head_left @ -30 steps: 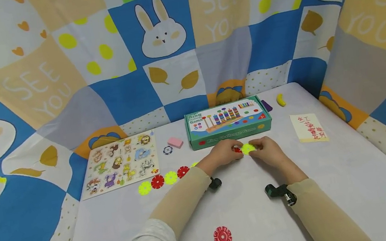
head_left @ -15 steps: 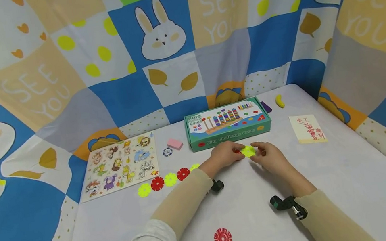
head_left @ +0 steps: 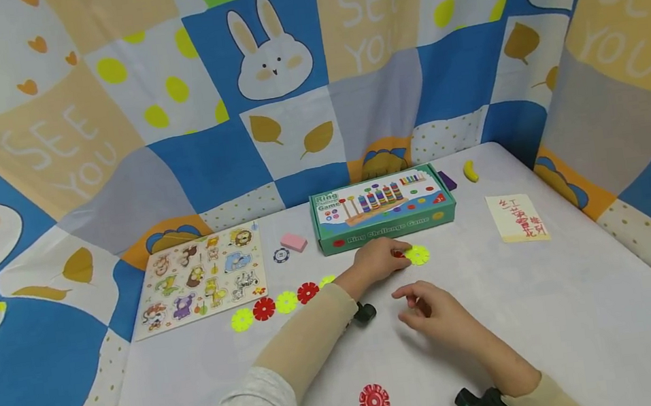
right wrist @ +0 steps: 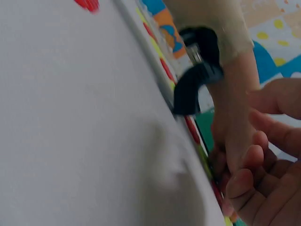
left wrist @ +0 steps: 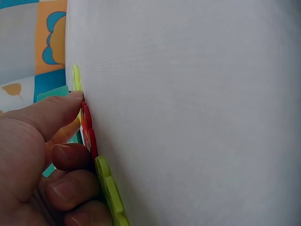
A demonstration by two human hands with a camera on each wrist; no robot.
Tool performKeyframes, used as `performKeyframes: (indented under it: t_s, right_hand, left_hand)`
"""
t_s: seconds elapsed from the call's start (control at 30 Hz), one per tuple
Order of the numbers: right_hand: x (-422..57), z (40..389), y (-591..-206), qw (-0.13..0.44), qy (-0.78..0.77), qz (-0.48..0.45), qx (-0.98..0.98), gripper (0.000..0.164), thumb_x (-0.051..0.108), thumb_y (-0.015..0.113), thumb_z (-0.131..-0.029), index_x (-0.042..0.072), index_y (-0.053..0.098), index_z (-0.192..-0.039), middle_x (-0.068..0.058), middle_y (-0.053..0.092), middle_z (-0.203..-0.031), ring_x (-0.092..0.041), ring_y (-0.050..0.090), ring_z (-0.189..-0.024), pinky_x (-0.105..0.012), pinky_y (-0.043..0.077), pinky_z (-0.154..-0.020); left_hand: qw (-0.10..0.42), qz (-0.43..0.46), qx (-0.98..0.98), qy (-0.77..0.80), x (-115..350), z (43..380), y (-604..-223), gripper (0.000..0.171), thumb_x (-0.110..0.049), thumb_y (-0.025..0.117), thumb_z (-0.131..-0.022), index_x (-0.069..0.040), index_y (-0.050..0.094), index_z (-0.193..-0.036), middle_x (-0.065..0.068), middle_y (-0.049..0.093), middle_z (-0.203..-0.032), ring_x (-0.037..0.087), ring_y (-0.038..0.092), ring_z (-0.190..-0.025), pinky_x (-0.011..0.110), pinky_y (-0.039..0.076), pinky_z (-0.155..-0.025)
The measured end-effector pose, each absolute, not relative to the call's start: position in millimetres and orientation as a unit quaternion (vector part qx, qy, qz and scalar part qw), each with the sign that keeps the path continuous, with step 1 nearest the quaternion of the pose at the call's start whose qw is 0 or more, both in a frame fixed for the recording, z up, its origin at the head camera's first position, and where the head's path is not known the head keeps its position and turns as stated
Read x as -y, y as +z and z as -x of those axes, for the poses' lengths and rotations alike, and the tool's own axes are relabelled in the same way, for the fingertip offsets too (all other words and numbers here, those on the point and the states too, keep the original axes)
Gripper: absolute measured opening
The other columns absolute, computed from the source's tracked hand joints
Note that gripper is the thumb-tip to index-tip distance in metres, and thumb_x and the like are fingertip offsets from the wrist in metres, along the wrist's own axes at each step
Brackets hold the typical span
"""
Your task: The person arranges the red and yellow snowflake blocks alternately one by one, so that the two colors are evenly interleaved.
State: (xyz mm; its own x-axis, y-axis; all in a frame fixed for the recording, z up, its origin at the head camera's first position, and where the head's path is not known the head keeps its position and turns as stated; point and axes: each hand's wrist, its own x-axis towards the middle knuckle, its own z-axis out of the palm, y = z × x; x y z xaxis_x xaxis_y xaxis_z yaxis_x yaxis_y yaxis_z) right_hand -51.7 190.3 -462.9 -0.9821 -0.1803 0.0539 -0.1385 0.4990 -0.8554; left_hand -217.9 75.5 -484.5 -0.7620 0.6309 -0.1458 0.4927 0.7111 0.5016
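My left hand [head_left: 377, 259] pinches the edge of a yellow snowflake disc [head_left: 417, 255] at the right end of a row of notched plastic discs. Beside that disc lies a red snowflake disc [left wrist: 88, 125], partly covered by my fingers, with another yellow disc [left wrist: 110, 186] below it in the left wrist view. The row's left end shows a yellow disc [head_left: 242, 319] and a red disc [head_left: 264, 309]; my left forearm hides its middle. My right hand [head_left: 438, 311], fingers loosely bent and holding nothing, hovers over the table. A lone red disc [head_left: 374, 402] lies near the front.
Behind my hands stands a green ring game box [head_left: 384, 209]. An animal puzzle board [head_left: 200, 279], a pink block [head_left: 293, 242] and a poker chip [head_left: 281, 255] lie to the left. A toy banana [head_left: 470, 171] and a handwritten note [head_left: 517, 218] are at right.
My right hand has let go of the yellow disc and drawn back toward the front of the table. The left hand has stayed at that disc.
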Motion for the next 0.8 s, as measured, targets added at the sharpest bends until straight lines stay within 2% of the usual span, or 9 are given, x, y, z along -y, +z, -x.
performKeyframes:
  t_s: [0.2, 0.33, 0.53, 0.63, 0.8]
  right_hand:
    - [-165, 32, -470, 0.071, -0.497, 0.195, -0.843, 0.028, 0.024, 0.074, -0.082, 0.016, 0.064, -0.107, -0.006, 0.053, -0.082, -0.011, 0.047, -0.065, -0.021, 0.041, -0.058]
    - [-147, 19, -477, 0.098, -0.450, 0.244, -0.853, 0.029, 0.029, 0.077, -0.078, 0.021, 0.064, -0.102, 0.002, 0.053, -0.079, -0.004, 0.047, -0.064, -0.018, 0.041, -0.059]
    - [-126, 7, -478, 0.107, -0.339, 0.250, -0.900, 0.031, 0.037, 0.082, -0.067, 0.028, 0.064, -0.090, 0.017, 0.047, -0.075, 0.002, 0.043, -0.066, -0.018, 0.037, -0.060]
    - [-122, 5, -477, 0.099, -0.310, 0.254, -0.911, 0.033, 0.039, 0.084, -0.062, 0.028, 0.063, -0.085, 0.019, 0.047, -0.076, 0.002, 0.041, -0.064, -0.019, 0.037, -0.059]
    - [-120, 3, -476, 0.108, -0.291, 0.257, -0.915, 0.034, 0.038, 0.084, -0.060, 0.028, 0.061, -0.082, 0.019, 0.045, -0.077, 0.001, 0.041, -0.063, -0.019, 0.036, -0.058]
  left_hand:
    - [0.156, -0.304, -0.911, 0.230, -74, 217, -484, 0.040, -0.045, 0.068, -0.083, -0.037, 0.063, -0.123, -0.015, 0.057, -0.082, 0.008, 0.051, -0.079, 0.028, 0.041, -0.061]
    - [0.163, -0.301, -0.911, 0.230, -74, 217, -483, 0.041, -0.045, 0.068, -0.084, -0.038, 0.062, -0.123, -0.014, 0.057, -0.084, 0.009, 0.050, -0.081, 0.028, 0.041, -0.062]
    - [0.169, -0.298, -0.911, 0.229, -73, 218, -482, 0.041, -0.045, 0.067, -0.084, -0.038, 0.062, -0.124, -0.014, 0.057, -0.088, 0.010, 0.049, -0.084, 0.027, 0.041, -0.064]
    - [0.170, -0.298, -0.911, 0.230, -73, 218, -483, 0.041, -0.044, 0.068, -0.084, -0.038, 0.062, -0.124, -0.013, 0.057, -0.084, 0.010, 0.049, -0.082, 0.028, 0.041, -0.063]
    - [0.169, -0.300, -0.910, 0.229, -73, 218, -485, 0.041, -0.045, 0.068, -0.084, -0.039, 0.062, -0.124, -0.013, 0.057, -0.086, 0.010, 0.049, -0.083, 0.028, 0.041, -0.063]
